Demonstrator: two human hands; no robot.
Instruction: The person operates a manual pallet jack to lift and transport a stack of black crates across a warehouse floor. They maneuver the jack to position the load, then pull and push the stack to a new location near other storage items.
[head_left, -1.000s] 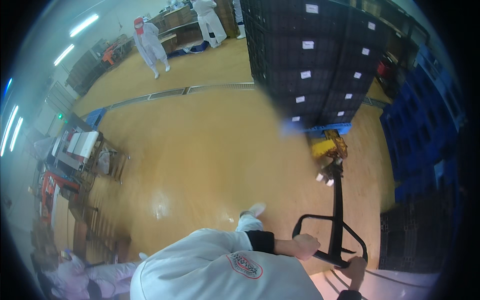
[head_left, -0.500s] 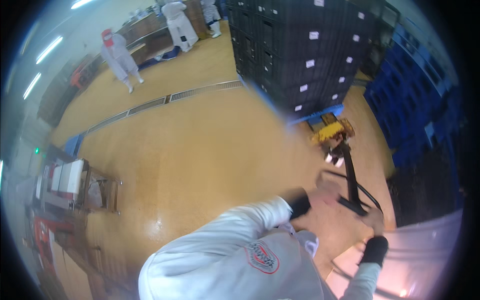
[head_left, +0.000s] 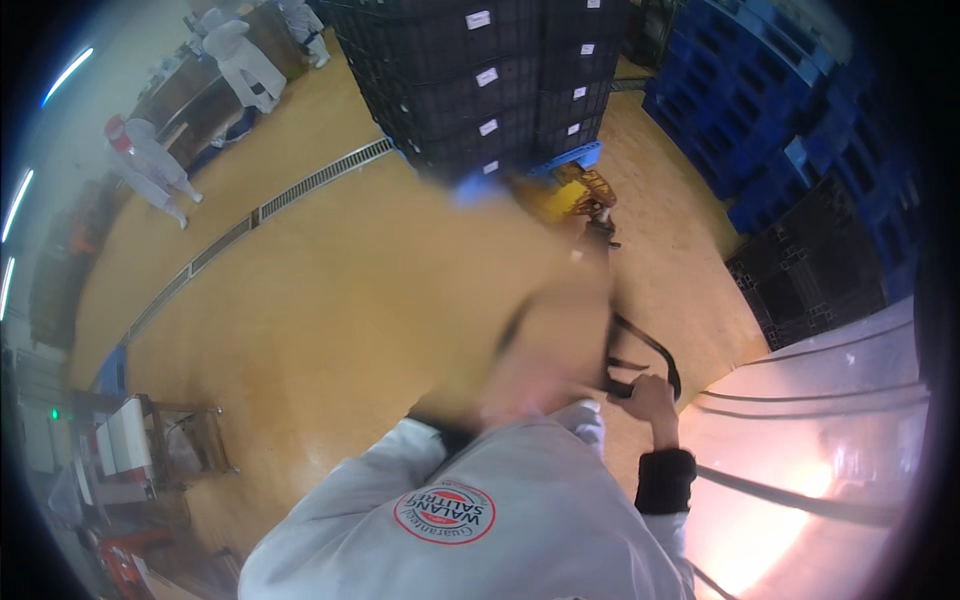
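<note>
The black looped handle [head_left: 660, 352] of a yellow hand pallet jack [head_left: 568, 200] comes back toward my body. My right hand [head_left: 648, 398] is closed round the right side of its grip bar. Close to the left side of the handle, in front of my white coat, is my left hand [head_left: 525, 385]; motion smears it, so its fingers and any hold do not show. The jack stands at the near end of a blue pallet [head_left: 575, 158], which carries a tall stack of black crates [head_left: 440, 95] with white labels. The jack's forks are hidden.
Blue plastic pallets [head_left: 730, 90] are stacked at the right, with black crates or pallets [head_left: 815, 265] nearer. Translucent strip curtains [head_left: 820, 400] hang at lower right. A floor drain [head_left: 320, 185] crosses the left side. Several white-clad people [head_left: 150, 160] are far left; a metal-framed stand [head_left: 185, 440] is nearer.
The whole scene has shifted left and slightly up in view. The handle and both hands now appear nearer my body's midline. My right hand stays on the grip; my left hand is more blurred.
</note>
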